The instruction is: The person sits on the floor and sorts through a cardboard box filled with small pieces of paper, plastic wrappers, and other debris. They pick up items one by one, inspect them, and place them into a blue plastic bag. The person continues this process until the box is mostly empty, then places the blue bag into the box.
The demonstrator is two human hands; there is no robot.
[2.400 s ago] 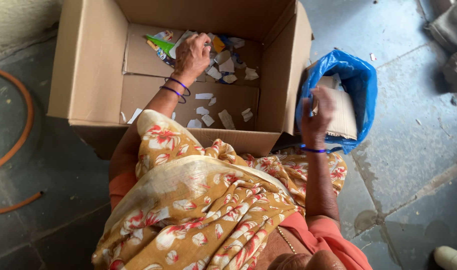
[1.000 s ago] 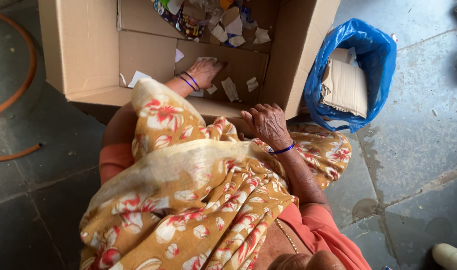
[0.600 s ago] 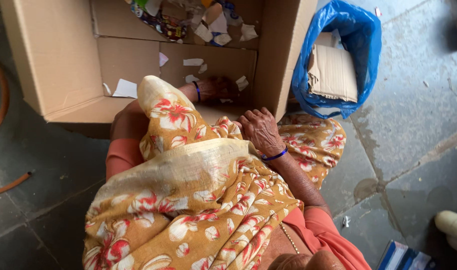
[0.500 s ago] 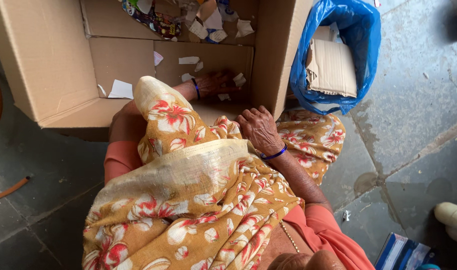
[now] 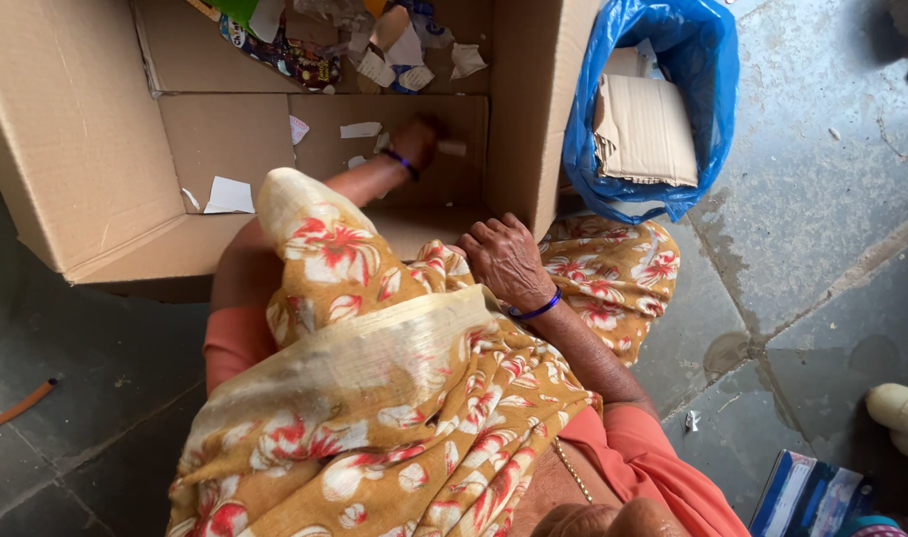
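Cardboard box [image 5: 76,149]: my left hand [image 5: 419,139] pinches a paper scrap [image 5: 452,148], so I lift gently; right hand [image 5: 503,261] rests slack.

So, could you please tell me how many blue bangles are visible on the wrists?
2: one on the left hand's wrist inside the cardboard box, one on the right hand's wrist at the box's near edge. Blur may hide more.

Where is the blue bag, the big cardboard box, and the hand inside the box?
blue bag [image 5: 707,60], head view, on its right inner wall.
cardboard box [image 5: 66,129], head view, on its left wall.
left hand [image 5: 419,139], head view, on its blurred back.
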